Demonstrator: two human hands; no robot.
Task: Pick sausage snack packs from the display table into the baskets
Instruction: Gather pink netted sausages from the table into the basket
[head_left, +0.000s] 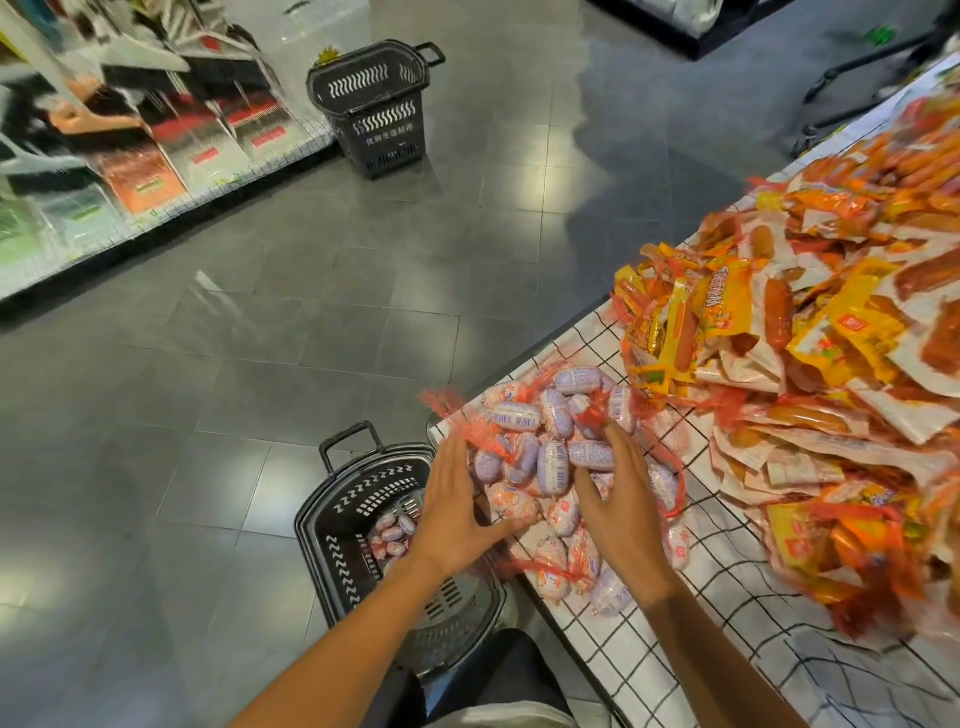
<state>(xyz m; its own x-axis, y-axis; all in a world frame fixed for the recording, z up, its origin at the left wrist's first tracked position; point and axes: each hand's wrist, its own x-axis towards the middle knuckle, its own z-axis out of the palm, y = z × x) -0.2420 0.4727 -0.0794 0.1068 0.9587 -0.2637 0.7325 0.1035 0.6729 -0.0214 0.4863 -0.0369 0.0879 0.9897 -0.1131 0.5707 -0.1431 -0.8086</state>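
A heap of small white-and-purple sausage snack packs in red net bags (561, 436) lies at the near corner of the display table (675, 613), which has a white cloth with a black grid. My left hand (457, 509) presses flat against the heap's left side, at the table edge. My right hand (618, 499) lies on the heap's right side with straight fingers. Below the table edge stands a black basket (337, 545) on the floor with a few of the same packs (392, 532) inside.
A large pile of orange and yellow sausage packs (810, 332) covers the table to the right. A second black basket (379, 104) stands on the grey tiled floor farther off, beside a low shelf of packaged goods (130, 145) at the left.
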